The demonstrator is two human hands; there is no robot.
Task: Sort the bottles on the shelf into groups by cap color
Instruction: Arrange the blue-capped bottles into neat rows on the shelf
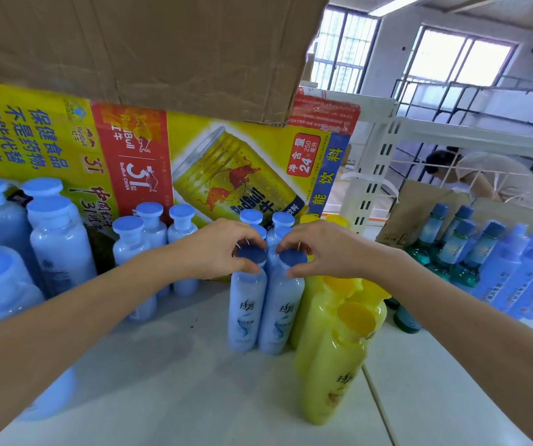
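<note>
Seemingly left grip [223, 249] pinches one upright blue-capped bottle [246, 312], right grip [323, 249] its twin [280, 317]; yellow bottles [332, 336] at three o'clock.

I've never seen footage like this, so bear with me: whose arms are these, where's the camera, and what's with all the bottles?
There is no machine here. One camera sits on a person's head, looking forward and down, so the two arms are that person's own. The left hand grips the cap of the left blue-capped bottle; the right hand grips the cap of the right blue-capped bottle. Both stand upright, side by side on the white shelf. Yellow-capped bottles stand just right of them, more blue-capped bottles further left, and a Red Bull carton behind. They are being grouped by cap colour.
</note>
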